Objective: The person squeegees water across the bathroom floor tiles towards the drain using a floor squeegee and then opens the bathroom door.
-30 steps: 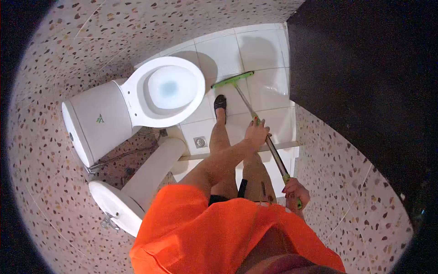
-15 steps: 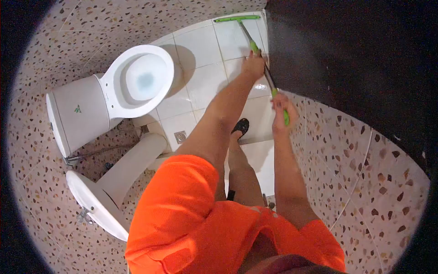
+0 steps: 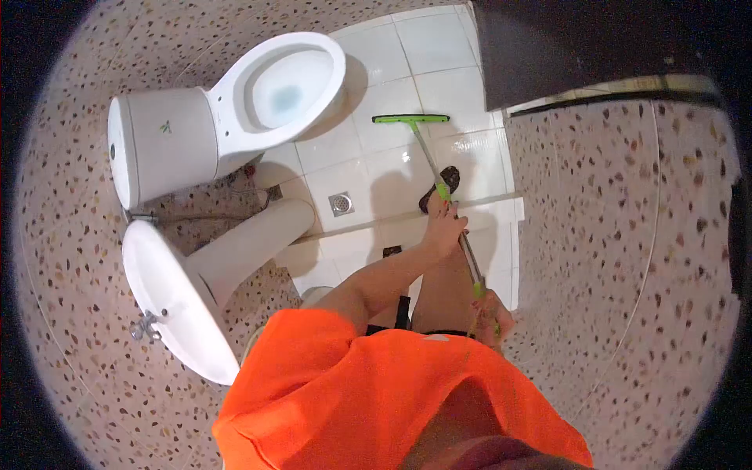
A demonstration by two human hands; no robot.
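With your left hand (image 3: 446,229) closed round the squeegee (image 3: 425,150) mid-handle and your right hand (image 3: 493,313) round its near end, the blade (image 3: 411,119) lies ahead, slightly left, crosswise to the handle (image 3: 470,254), left hand nearer.

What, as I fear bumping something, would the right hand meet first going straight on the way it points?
Probably the left hand, gripping the squeegee handle farther up; the right hand seems aimed along it, though depth is unclear.

Your head camera looks down over your orange shirt (image 3: 313,384), close at six o'clock, toward farther floor tiles (image 3: 384,59) at twelve.
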